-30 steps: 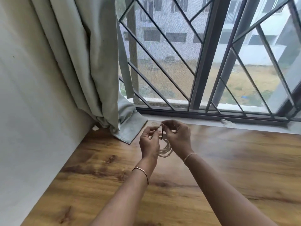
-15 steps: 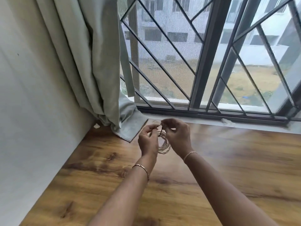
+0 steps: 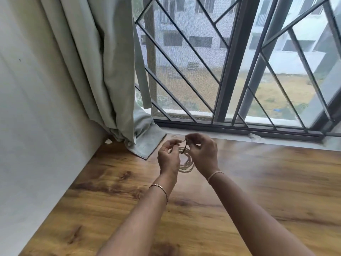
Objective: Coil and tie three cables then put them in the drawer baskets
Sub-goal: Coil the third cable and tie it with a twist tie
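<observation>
Barely anything has shifted since a second ago: both hands keep the same spot over the counter, and a thin dark tie now stands out between the fingertips, where a pale stub of cable showed before. Across the back, a barred window looks out on a pale building and dry ground. A plain wall fills the left side. A grey-green curtain hangs in the corner, its hem spilling onto the wood-grain counter. Two bare forearms reach forward to the middle of the view, close to the sill. The left hand has its fingers curled and pinches one end of the tie. The right hand pinches the tie at the top between thumb and forefinger. The pale coiled cable hangs between the two hands above the counter, with the tie looped round its upper part. Each wrist wears a thin bracelet. A small white scrap lies in the corner beside the curtain hem.
</observation>
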Demonstrator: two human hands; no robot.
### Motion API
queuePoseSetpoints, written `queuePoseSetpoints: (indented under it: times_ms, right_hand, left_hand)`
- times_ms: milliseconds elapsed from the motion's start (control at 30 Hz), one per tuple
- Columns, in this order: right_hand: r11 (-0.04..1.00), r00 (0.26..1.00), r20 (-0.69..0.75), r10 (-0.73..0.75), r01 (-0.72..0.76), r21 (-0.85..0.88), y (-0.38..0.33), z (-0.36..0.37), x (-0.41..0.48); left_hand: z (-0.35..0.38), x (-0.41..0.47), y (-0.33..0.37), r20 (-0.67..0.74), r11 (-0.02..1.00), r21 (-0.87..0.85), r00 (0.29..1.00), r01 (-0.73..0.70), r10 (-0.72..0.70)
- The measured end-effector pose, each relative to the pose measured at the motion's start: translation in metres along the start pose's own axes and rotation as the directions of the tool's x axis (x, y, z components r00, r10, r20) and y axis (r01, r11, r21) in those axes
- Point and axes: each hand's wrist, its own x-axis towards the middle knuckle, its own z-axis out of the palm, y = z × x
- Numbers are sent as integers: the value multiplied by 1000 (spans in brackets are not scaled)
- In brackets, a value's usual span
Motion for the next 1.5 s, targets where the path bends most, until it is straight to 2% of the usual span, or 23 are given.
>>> queuePoseSetpoints:
  times_ms: [300,567,867,1267,1500]
  right_hand:
    - [997,990,135,46,-53,52,1,-2,4]
    - [989,986,136,97,-110,95,7,-1,2]
    - [975,969,203,144,-174,139,11,-3,4]
    - [983,944,294,147,-173,64,14,-7,9]
    - [973,931,319,177,-215,88,15,-7,11]
  left_hand:
    - [-6,-3,4,38,999,-40,999,22,-20]
    - [-8,-5,7,115,992,-112,993,54,-41]
    - [-9,-5,9,171,986,-126,982,108,-85]
    - [-15,-2,2,260,978,-139,959,154,-113]
    - [-18,1,4,296,973,-138,945,184,-137]
